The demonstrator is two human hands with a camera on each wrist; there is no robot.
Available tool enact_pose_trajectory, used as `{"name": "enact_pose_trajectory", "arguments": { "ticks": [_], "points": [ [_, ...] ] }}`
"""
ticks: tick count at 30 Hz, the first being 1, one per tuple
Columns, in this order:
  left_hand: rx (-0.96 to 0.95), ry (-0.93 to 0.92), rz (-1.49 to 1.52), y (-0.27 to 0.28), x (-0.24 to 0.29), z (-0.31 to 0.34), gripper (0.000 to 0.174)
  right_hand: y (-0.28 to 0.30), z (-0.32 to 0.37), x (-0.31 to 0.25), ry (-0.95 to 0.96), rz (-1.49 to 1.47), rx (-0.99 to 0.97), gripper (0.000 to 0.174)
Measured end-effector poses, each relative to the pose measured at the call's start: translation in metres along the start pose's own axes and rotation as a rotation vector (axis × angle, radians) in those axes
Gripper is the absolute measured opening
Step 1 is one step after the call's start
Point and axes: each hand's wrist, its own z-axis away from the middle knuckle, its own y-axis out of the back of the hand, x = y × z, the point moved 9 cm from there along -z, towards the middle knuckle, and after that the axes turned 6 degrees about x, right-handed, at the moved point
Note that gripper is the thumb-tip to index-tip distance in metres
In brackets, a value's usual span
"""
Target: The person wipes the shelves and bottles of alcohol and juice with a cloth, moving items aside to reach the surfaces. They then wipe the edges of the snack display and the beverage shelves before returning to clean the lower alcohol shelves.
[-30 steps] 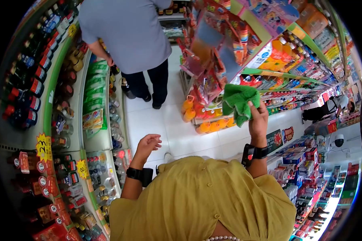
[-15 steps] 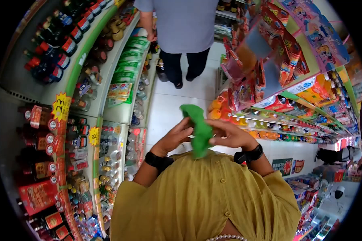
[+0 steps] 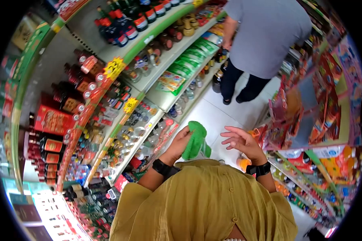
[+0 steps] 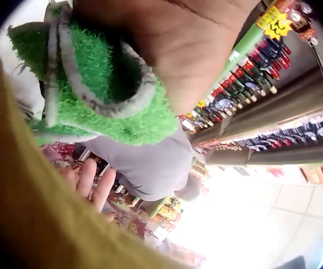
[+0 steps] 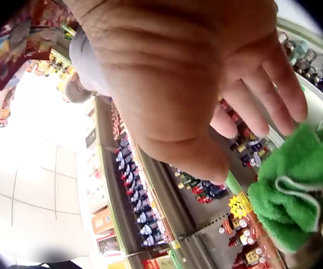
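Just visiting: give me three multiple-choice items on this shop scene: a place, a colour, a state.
1. Where is the cloth? A in the left hand B on the floor C on a shelf
2. What colour is it? A red B green C white
3. How is the right hand? A gripping a bottle B open, holding nothing C flat on a shelf
Answers: 1 A, its fingers curl round it; 2 B, green in every view; 3 B, fingers spread, apart from the cloth.
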Motion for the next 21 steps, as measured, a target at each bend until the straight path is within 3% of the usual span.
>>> {"name": "enact_pose_trajectory", "arguments": {
  "ticks": [1,5,8,12,13,16,18,21],
  "points": [
    [-0.003,-0.043,-0.06,-0.007,0.009,0.003,0.034,-0.006,-0.009,0.004,0.017,0.022,-0.094,0.066],
    [-0.124,-0.138,-0.239,-0.036,0.04,0.002,0.037,-0.045,-0.039,-0.006,0.137,0.229,-0.278,0.087],
    [-0.27,-0.222,-0.221,-0.047,0.053,-0.013,0.04,-0.045,-0.062,-0.014,0.29,0.527,-0.149,0.087],
    [-0.498,-0.14,-0.303,-0.036,0.056,-0.05,0.045,-0.03,-0.103,-0.012,0.229,0.391,-0.06,0.072],
    [-0.47,-0.1,-0.477,-0.025,0.059,-0.061,0.043,-0.027,-0.116,-0.01,0.205,0.346,-0.047,0.068],
    [-0.41,-0.28,-0.785,0.001,0.134,-0.072,0.035,-0.023,-0.157,-0.01,0.172,0.284,0.027,0.058],
    [-0.157,-0.608,-0.731,0.044,0.176,-0.093,0.027,-0.019,-0.185,-0.013,0.15,0.314,0.082,0.058],
    [0.27,-0.864,-0.756,0.099,0.248,-0.088,0.024,-0.017,-0.233,-0.037,0.255,0.437,0.112,0.056]
  ]
}}
